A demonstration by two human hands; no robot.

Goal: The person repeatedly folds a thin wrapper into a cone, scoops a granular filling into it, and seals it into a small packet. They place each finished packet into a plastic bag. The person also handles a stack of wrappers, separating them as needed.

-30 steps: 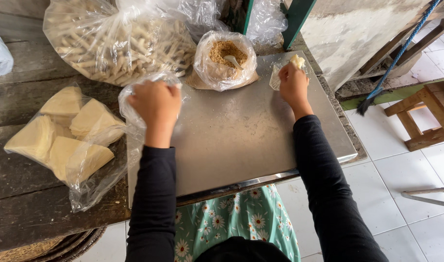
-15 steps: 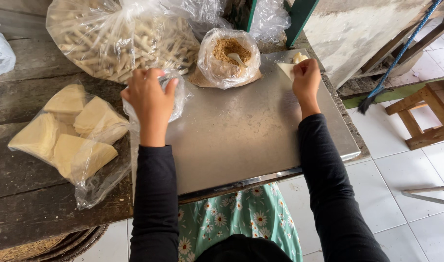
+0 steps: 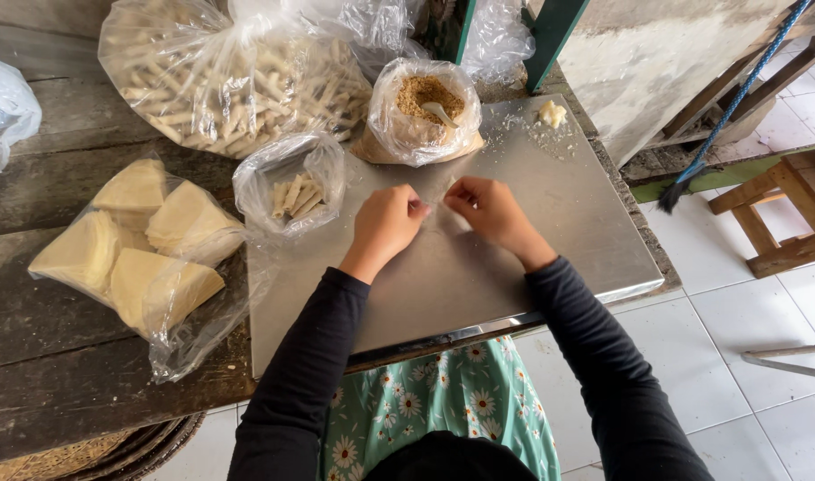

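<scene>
At the bottom of the frame a floral green garment is showing between two black sleeves that are reaching up toward the centre. There, the left hand [image 3: 385, 223] and the right hand [image 3: 492, 214] are meeting over the steel tray [image 3: 479, 285], fingertips drawn together and pinching a thin, pale wrapper sheet [image 3: 436, 207] between them; it is nearly see-through against the metal, so its outline is hard to make out and it may be a skin of dough or a film. This is a change: half a second ago the hands were set well apart, the left at the small bag at the tray's upper-left corner and the right up at the pale lump at the upper right. Both have come inward and let those things go, so the work seems to be moving from fetching to handling the sheet itself.

Just left of the left hand, the small open bag of finished rolls [image 3: 291, 187] is sitting at the tray's edge. Further left, triangular folded stacks in clear plastic [image 3: 131, 249] are lying on the wooden desk [image 3: 60, 374]. Beyond the hands, an open bag of brown crumbly filling with a spoon [image 3: 425, 111] is standing at the tray's top edge, and the pale dough lump [image 3: 551, 113] is resting at the upper right. At the very top, a large bag of rolls [image 3: 220, 76] is filling the upper left.
</scene>
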